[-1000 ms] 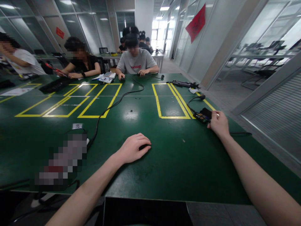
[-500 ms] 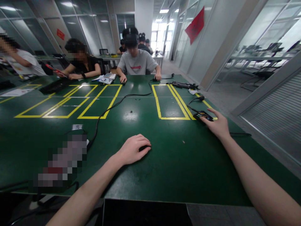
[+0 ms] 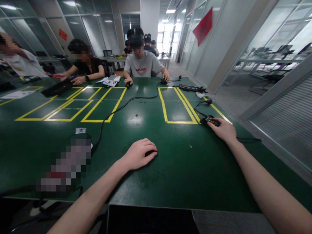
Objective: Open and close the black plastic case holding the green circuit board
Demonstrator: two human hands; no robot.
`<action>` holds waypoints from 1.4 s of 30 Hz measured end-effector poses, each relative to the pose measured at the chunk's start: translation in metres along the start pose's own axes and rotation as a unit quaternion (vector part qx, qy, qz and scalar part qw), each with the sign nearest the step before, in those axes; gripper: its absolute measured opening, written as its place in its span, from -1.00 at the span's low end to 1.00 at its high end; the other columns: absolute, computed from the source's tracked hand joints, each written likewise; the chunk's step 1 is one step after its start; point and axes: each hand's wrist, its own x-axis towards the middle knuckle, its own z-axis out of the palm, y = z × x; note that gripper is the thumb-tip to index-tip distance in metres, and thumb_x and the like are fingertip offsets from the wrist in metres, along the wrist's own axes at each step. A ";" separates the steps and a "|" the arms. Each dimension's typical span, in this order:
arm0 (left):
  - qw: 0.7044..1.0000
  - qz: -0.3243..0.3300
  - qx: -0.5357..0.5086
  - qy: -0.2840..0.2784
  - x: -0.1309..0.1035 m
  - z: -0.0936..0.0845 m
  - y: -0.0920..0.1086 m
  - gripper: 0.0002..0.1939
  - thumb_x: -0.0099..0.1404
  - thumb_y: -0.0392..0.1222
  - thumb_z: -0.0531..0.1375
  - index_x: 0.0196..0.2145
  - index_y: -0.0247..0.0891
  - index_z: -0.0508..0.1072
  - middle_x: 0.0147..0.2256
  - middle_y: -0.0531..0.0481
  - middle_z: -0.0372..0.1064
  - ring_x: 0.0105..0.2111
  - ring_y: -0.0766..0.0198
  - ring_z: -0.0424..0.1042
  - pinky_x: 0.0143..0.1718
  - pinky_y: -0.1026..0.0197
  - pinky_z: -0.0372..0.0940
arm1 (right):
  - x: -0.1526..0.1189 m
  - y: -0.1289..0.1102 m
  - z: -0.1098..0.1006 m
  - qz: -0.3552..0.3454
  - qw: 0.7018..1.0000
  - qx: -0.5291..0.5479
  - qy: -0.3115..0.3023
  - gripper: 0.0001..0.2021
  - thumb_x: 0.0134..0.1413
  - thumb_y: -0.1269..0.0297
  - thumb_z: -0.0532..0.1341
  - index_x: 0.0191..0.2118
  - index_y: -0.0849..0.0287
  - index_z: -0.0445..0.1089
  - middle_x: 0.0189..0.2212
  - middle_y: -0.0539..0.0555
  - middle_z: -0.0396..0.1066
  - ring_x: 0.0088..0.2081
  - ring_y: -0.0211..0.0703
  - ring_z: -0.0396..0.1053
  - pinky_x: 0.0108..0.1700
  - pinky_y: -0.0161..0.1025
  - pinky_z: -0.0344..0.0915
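Observation:
My left hand (image 3: 140,154) rests on the green table (image 3: 170,182) with its fingers curled and the thumb below them. A dark patch shows between thumb and fingers; whether it is an object or shadow I cannot tell. Farther off, at the right, my right hand (image 3: 224,130) is closed on a small black device with coloured wires (image 3: 209,121), thumb on the near side. The fingers are partly hidden. From this device a thin black cable (image 3: 198,105) curves to a small round black end piece (image 3: 209,101). Another dark cable (image 3: 248,139) lies to the right of my wrist.
Yellow tape outlines (image 3: 181,122) mark the table. A blurred-out long object (image 3: 70,162) lies at left beside a tag (image 3: 81,130), with a black cable (image 3: 100,130) running away. A folded black tripod-like item (image 3: 190,88) lies at far right. Across sits a person (image 3: 141,63), hands on small dark objects.
My right hand has closed from a spread grasp onto the small black device. My left hand has stayed in place. At the far left, a co-worker's hands have shifted.

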 end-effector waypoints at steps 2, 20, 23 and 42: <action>1.000 0.001 0.001 0.000 0.000 0.000 0.000 -0.86 0.44 -0.22 0.20 -0.20 -0.22 0.58 -0.14 -0.04 0.60 -0.10 0.16 0.53 -0.04 0.11 0.43 | -0.002 -0.008 -0.003 0.035 0.999 -0.018 -0.023 -0.47 0.05 -0.07 0.29 0.01 0.22 0.60 -0.17 0.33 0.60 -0.19 0.23 0.52 -0.25 -0.02 0.41; 1.000 0.013 0.019 0.011 -0.001 -0.005 0.004 -0.57 0.22 0.14 0.36 -0.50 -0.21 0.32 -0.50 0.05 0.35 -0.42 0.23 0.37 -0.32 0.16 0.28 | -0.167 -0.200 -0.007 -0.477 0.788 0.227 -0.316 -0.65 0.16 0.26 0.31 0.06 0.11 0.50 0.01 0.14 0.54 -0.05 -0.03 0.55 -0.08 -0.20 0.46; 0.999 0.015 0.036 -0.011 -0.001 -0.005 0.003 -0.49 0.13 0.28 0.39 -0.45 -0.21 0.35 -0.44 0.02 0.39 -0.38 0.19 0.37 -0.31 0.14 0.27 | -0.164 -0.198 -0.006 -0.466 0.801 0.220 -0.305 -0.70 0.15 0.23 0.34 0.00 0.11 0.52 -0.07 0.14 0.54 -0.12 -0.04 0.55 -0.12 -0.20 0.47; 0.999 -0.052 -0.002 -0.001 -0.006 -0.003 -0.018 -0.47 0.16 0.03 0.48 0.02 -0.23 0.55 0.11 -0.20 0.51 0.22 -0.02 0.39 0.22 -0.07 0.37 | -0.132 -0.179 -0.007 -0.381 0.849 0.287 -0.227 -0.75 0.14 0.26 0.32 -0.06 0.15 0.54 -0.17 0.14 0.50 -0.25 -0.11 0.51 -0.37 -0.27 0.43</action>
